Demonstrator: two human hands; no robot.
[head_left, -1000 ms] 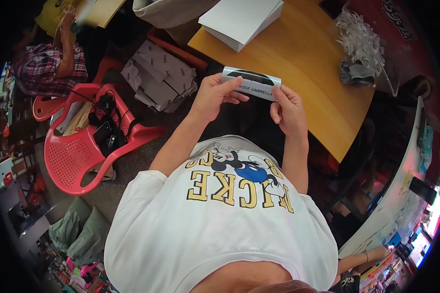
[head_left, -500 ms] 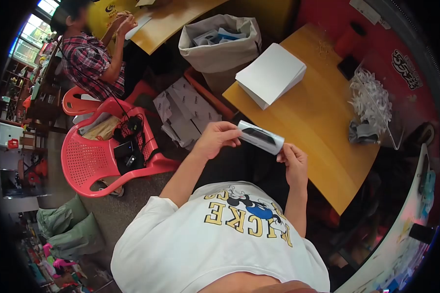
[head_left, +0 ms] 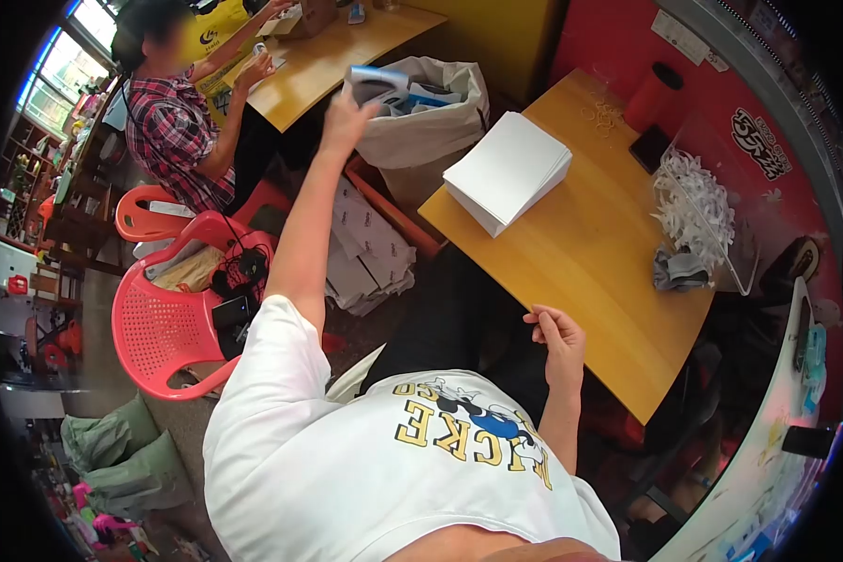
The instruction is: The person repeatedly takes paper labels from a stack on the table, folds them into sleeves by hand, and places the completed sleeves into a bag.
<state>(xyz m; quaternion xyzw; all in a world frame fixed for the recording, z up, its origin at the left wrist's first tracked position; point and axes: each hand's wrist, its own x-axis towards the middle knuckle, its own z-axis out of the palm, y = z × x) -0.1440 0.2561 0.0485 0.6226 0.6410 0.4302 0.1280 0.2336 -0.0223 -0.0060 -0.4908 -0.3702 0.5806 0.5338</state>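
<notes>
Holding packet (head_left: 377, 86) | silvery, dark patch, blurred | left grip (head_left: 348, 120)

Red wall (head_left: 609, 37) upper R, yellow wall (head_left: 515, 47) next to it. Wood tbl (head_left: 618, 318) below, 2nd wood tbl (head_left: 375, 39) top ctr. Red plastic chair (head_left: 167, 330) L, on dk floor (head_left: 185, 419). Bright window (head_left: 61, 70) upper L.
</notes>
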